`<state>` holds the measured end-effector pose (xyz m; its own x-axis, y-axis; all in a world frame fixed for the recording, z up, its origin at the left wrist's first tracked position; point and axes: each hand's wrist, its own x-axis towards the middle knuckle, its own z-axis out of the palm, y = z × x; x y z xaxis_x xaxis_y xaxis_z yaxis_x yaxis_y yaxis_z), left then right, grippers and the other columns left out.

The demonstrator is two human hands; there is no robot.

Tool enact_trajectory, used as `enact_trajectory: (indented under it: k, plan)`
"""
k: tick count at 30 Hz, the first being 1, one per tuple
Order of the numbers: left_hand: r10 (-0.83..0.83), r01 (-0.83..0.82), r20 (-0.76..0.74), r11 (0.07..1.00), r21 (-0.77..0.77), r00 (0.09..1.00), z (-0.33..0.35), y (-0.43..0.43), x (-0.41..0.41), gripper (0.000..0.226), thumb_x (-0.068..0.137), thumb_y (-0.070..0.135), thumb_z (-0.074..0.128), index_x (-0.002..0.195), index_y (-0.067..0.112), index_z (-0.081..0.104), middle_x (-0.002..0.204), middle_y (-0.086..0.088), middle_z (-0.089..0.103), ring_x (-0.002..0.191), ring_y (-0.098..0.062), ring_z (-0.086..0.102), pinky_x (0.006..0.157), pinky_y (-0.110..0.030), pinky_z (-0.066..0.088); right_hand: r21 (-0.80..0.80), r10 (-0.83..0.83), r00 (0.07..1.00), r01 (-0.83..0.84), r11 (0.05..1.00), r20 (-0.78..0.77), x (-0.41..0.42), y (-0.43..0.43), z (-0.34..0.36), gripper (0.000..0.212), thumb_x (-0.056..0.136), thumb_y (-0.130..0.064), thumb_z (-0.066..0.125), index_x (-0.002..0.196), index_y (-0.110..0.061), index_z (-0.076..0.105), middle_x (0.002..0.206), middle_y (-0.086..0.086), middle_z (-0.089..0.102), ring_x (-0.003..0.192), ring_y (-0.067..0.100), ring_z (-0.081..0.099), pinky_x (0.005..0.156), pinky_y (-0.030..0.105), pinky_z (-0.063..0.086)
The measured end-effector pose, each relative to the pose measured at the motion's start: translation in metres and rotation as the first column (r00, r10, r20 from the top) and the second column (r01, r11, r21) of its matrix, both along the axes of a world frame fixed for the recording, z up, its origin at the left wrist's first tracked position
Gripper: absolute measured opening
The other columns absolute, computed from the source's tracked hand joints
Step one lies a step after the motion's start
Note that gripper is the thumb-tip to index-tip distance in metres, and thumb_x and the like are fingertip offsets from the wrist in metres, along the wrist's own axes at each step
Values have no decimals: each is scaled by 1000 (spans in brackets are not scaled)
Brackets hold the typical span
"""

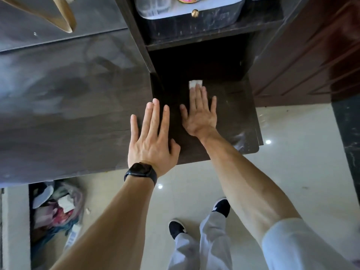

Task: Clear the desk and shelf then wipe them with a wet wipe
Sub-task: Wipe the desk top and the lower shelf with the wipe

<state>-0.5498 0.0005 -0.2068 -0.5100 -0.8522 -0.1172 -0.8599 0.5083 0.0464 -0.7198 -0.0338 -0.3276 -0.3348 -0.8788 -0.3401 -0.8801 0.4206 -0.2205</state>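
A: Biggest thing first?
B: Dark desk [68, 104] across the left, streaked with pale smears. Right of it, the shelf [233, 106]: lower board dark, dusty at the near right corner; upper level at the far side with a pale tub [214, 8] on it.
A: Then the hands?
B: Next, left hand [152, 137], flat on the near edge at the join of desk and shelf, fingers straight and slightly apart, holding nothing. Then right hand [200, 115], farther in, palm down on the lower board, fingers straight and fanned, pressing, not pinching.
A: Pressing on what?
B: Smallest of all: a wet wipe [195, 83], folded into a little white pad, flat on the lower board toward the far side.
A: Feel of it, at a guess?
B: Probably light, soft, limp and damp; not fragile, but likely to bunch up or slip free if shoved by one edge only. Best pinned under flat fingertips for wiping, or pinched at a folded edge for lifting.
A: And against the fingers?
B: Near edge tucked under the right hand's middle fingertips [198, 92]; far part poking out beyond them. Thumb and little finger off it, on bare board. Well apart from the left hand.
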Motion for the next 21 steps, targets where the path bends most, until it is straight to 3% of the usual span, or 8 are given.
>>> enact_trajectory:
  k: [5,10,13,16,18,21]
  plan:
    - [3,-3,11,1000,12,1000,1,-1,0,81,87,35,44,157,14,9,165,-9,-2,152,-22,-6,122,-52,-1,-21,-445,895,446,895,40,-27,23,-1,79,98,-59,7,156,-9,-13,165,9,-17,151,22,-19,122,52,-10]
    - [1,-1,0,1000,20,1000,3,-3,0,80,88,37,42,157,16,6,165,-9,-3,152,-22,-6,122,-52,0,24,-580,814,579,815,39,-28,87,9,87,95,-65,11,156,-7,-11,165,12,-15,152,23,-16,123,52,-4]
    - [5,-5,-6,1000,24,1000,3,-2,-1,80,88,38,42,157,17,6,165,-10,-3,152,-23,-6,121,-54,2,46,-439,898,437,898,39,1,115,13,85,96,-65,8,156,-8,-12,165,10,-16,152,22,-17,123,50,-7]
    - [7,-6,-8,1000,23,1000,3,-2,-1,81,88,38,42,157,16,7,165,-10,-2,152,-22,-6,121,-54,1,1,-124,992,124,992,24,59,130,10,81,98,-60,12,156,-8,-8,165,10,-15,152,21,-17,122,48,-8]
    - [8,-8,-3,1000,22,1000,3,-2,-1,79,88,41,38,157,17,7,165,-10,-3,152,-22,-6,121,-53,1,-62,62,997,-59,996,41,90,134,3,74,100,-50,19,158,-9,-1,166,8,-10,153,20,-13,124,52,1]
    - [5,-5,-9,1000,12,1000,2,-3,0,77,89,41,35,157,17,7,165,-9,-3,152,-22,-6,122,-53,0,-134,158,987,-152,979,34,80,131,-2,65,103,-43,22,158,-13,10,167,3,1,153,15,-6,123,51,10]
